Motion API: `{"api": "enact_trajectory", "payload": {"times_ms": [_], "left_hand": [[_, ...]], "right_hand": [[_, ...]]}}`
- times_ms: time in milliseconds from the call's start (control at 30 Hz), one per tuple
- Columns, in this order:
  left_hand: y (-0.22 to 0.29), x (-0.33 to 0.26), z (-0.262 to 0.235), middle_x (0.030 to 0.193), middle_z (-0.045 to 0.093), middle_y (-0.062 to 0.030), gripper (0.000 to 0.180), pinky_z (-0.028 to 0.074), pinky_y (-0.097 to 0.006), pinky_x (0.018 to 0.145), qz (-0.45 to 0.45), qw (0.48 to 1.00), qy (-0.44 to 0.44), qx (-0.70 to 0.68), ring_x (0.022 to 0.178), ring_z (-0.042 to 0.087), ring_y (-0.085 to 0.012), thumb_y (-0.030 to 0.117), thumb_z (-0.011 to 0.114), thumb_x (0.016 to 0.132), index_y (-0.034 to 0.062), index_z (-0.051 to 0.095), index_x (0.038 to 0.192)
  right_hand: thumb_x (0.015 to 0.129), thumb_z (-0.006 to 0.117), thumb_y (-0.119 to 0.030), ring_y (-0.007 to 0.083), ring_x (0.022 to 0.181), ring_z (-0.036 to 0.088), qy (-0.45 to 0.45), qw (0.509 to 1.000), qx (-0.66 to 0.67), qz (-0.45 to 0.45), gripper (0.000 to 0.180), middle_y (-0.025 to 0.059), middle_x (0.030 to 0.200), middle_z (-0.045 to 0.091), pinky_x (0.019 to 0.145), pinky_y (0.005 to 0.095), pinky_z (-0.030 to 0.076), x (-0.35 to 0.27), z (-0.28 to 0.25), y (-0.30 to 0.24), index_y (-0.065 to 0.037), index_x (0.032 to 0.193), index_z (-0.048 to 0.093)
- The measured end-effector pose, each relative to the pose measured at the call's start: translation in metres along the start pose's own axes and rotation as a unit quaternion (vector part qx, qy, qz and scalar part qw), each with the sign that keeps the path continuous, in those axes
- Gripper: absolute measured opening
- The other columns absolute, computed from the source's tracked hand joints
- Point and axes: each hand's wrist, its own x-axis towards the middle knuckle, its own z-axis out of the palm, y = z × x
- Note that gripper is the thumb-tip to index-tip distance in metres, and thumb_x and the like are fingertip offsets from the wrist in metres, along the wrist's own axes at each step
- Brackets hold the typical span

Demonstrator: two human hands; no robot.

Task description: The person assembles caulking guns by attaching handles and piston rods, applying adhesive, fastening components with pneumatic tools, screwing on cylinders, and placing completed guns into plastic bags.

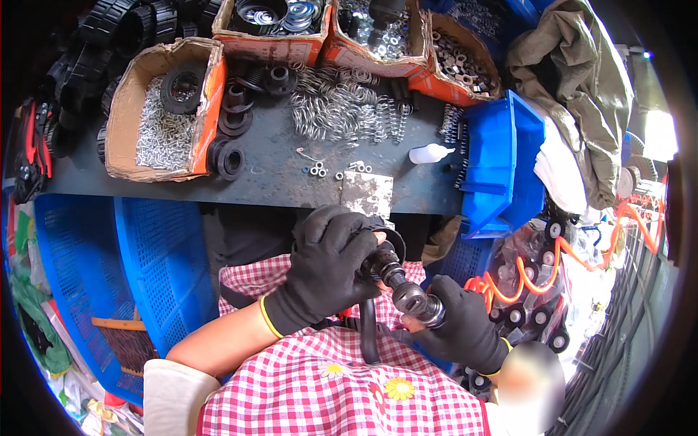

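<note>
My left hand [329, 265], in a black glove, is closed around a black rubber wheel [391, 240] just below the bench edge. My right hand [461, 325], also in a black glove, grips a metal air tool [407, 293] whose tip meets the wheel's hub. A black hose [367, 330] runs down from the tool over my red-and-white checked apron [327, 378]. Both hands are held close together above my lap.
The dark bench [276, 163] carries cardboard boxes of bolts [163, 131], washers [287, 18] and nuts [458, 62], loose springs [342, 109], black wheels [229, 160], a white squeeze bottle [429, 153]. A blue bin [502, 160] stands right, blue crates [145, 269] left, an orange coiled hose [538, 276] right.
</note>
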Motion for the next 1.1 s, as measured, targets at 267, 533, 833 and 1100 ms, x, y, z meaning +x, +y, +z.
{"api": "enact_trajectory", "payload": {"times_ms": [267,533,833,1100], "left_hand": [[-0.001,-0.008,0.016,0.113,0.055,-0.0131,0.068,0.039,-0.05,0.096,0.015,0.996,0.078,-0.048,0.108,0.048,-0.0322,0.052,0.07,0.08,0.0006,0.055,0.121],[-0.004,-0.014,0.033,0.111,0.055,-0.0195,0.084,0.04,-0.05,0.096,0.02,0.988,0.118,-0.096,0.105,0.052,-0.0354,0.053,0.069,0.081,-0.0051,0.041,0.134],[-0.002,-0.013,0.045,0.112,0.054,-0.0224,0.089,0.042,-0.05,0.091,0.014,0.986,0.138,-0.096,0.102,0.054,-0.0369,0.053,0.072,0.079,-0.0048,0.038,0.137],[-0.007,-0.004,0.04,0.112,0.059,-0.0148,0.093,0.04,-0.046,0.093,0.003,0.982,0.111,-0.152,0.101,0.057,-0.0337,0.033,0.089,0.064,0.0017,0.036,0.134]], "right_hand": [[0.064,0.083,-0.028,0.0385,0.068,0.064,-0.064,0.998,-0.025,-0.01,0.048,0.0155,0.072,0.062,0.057,0.0443,0.049,0.029,-0.015,0.015,-0.007,0.095,0.053],[0.071,0.072,-0.021,0.0361,0.07,0.066,-0.169,0.968,-0.185,-0.013,0.027,0.0155,0.071,0.064,0.06,0.0445,0.05,0.074,-0.047,0.0,-0.009,0.093,0.062],[0.065,0.073,-0.018,0.0368,0.067,0.064,-0.149,0.98,-0.129,0.012,0.025,0.014,0.07,0.064,0.059,0.0428,0.05,0.061,-0.039,0.005,-0.008,0.086,0.063],[0.066,0.073,-0.026,0.036,0.066,0.065,-0.239,0.963,-0.107,-0.066,0.027,0.0137,0.07,0.064,0.06,0.0444,0.05,0.086,-0.046,0.035,-0.011,0.087,0.063]]}}
